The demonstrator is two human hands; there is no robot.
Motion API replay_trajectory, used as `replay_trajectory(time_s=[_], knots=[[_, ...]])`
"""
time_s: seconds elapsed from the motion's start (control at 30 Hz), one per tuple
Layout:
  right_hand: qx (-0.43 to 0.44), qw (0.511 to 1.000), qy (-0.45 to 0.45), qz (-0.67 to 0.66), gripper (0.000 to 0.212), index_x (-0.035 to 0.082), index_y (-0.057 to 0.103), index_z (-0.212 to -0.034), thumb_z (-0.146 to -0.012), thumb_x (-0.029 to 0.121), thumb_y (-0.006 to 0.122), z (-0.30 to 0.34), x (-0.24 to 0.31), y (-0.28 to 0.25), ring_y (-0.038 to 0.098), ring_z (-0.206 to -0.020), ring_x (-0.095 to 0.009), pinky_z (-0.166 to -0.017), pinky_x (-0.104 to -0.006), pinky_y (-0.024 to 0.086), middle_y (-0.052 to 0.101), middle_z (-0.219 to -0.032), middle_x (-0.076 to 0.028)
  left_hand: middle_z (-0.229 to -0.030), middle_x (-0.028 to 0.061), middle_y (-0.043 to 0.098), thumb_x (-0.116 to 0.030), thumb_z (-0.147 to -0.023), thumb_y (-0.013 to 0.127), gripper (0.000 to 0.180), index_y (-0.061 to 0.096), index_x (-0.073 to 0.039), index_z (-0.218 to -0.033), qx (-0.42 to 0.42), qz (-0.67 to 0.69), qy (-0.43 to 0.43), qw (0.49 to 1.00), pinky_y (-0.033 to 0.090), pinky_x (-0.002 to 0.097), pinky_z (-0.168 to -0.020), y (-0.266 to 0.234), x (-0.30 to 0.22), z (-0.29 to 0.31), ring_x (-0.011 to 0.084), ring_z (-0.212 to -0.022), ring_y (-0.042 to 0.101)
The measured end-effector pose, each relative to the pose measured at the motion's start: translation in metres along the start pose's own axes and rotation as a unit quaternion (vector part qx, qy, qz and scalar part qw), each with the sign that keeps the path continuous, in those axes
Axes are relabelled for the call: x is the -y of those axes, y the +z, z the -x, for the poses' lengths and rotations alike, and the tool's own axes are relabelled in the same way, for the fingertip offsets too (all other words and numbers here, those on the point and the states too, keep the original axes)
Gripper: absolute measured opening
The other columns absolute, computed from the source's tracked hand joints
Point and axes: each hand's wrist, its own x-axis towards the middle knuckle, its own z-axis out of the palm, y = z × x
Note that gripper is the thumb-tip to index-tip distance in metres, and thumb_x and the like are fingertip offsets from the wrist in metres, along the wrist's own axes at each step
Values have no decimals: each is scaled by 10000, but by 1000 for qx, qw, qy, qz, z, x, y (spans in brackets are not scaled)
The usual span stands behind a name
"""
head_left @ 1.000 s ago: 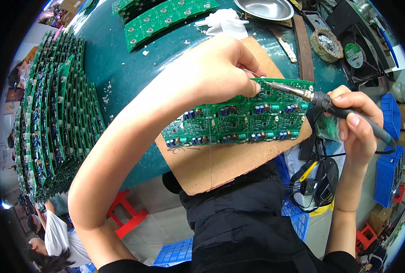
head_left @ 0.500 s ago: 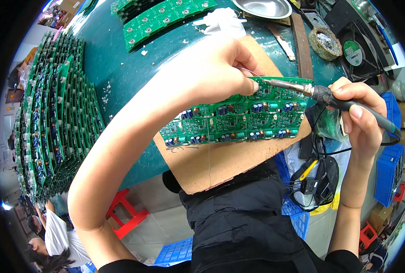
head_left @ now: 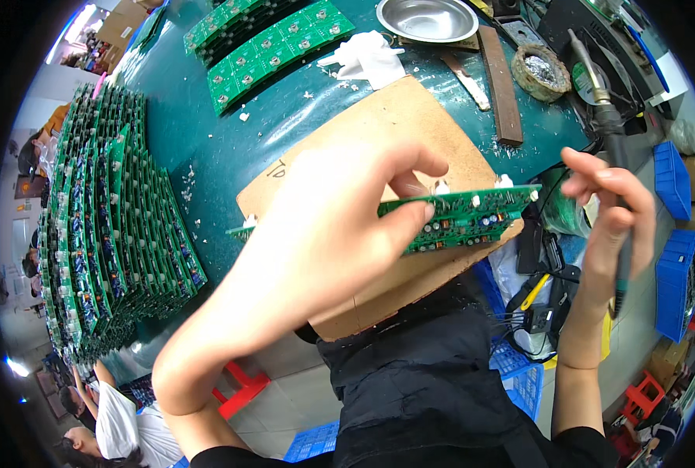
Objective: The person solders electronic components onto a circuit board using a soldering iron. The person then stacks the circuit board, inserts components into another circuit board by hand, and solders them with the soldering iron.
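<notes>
A green circuit board panel (head_left: 480, 218) with rows of small capacitors is tilted up steeply over a brown fibreboard sheet (head_left: 410, 117). My left hand (head_left: 340, 218) grips it, thumb on the component face, and covers much of its left part. White connectors stand along its upper edge. To the right, clear of the panel, my right hand (head_left: 616, 203) is closed on a soldering iron (head_left: 611, 129), its metal tip pointing up and away. Whether the thin wire is still in my left fingers I cannot make out.
Tall stacks of populated boards (head_left: 113, 226) stand on the left of the green table. Farther back lie more green boards (head_left: 277, 54), a white glove (head_left: 367, 58), a metal dish (head_left: 429, 19), a brown bar (head_left: 499, 86), a tape roll (head_left: 541, 74) and a fan (head_left: 613, 86).
The panel has gone from lying nearly flat to tilted up, and my left hand has moved down and nearer. The iron has left the panel and swung upright on the right.
</notes>
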Motion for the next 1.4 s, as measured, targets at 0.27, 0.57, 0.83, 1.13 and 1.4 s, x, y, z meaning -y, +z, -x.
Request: replay_trajectory(time_s=[0.27, 0.57, 0.83, 1.13, 1.4], knots=[[97, 995, -12, -13, 236, 0, 643, -1010, -809, 64, 748, 20, 15, 14, 682, -759, -252, -671, -297, 537, 710, -982, -177, -826, 73, 680, 77, -681, 719, 377, 684, -32, -1041, -121, -228, 163, 952, 454, 312, -636, 24, -15, 41, 221, -676, 591], [77, 997, -10, -7, 249, 13, 638, -1016, -792, 19, 748, 40, 10, 32, 701, -873, -305, -769, -338, 565, 699, -1015, -214, -817, 9, 679, -14, -637, 706, 381, 709, -33, -1017, -290, -294, 243, 877, 325, 276, -521, 68, 28, 57, 129, -583, 453], [70, 995, -56, -31, 266, 27, 640, -1022, -784, 21, 758, 49, -5, 44, 699, -916, -311, -784, -342, 565, 691, -1049, -218, -922, 1, 717, -38, -734, 692, 331, 705, -73, -1063, -327, -362, 239, 839, 342, 248, -604, 81, 43, 67, 102, -630, 474], [39, 998, 2, -55, 255, 9, 596, -1005, -804, 20, 753, 55, -7, 45, 697, -900, -264, -766, -310, 550, 702, -1033, -200, -1117, 93, 667, -107, -623, 807, 511, 643, -63, -1104, -351, -357, 129, 856, 371, 327, -771, 40, 49, 110, 201, -962, 626], [-16, 993, 28, -118, 264, 23, 521, -1019, -852, 17, 724, 36, -8, 59, 686, -871, -204, -769, -282, 533, 702, -999, -190, -916, 42, 696, 36, -646, 779, 472, 664, -57, -1094, -399, -324, 106, 851, 415, 292, -681, 16, 90, 121, 187, -757, 572]])
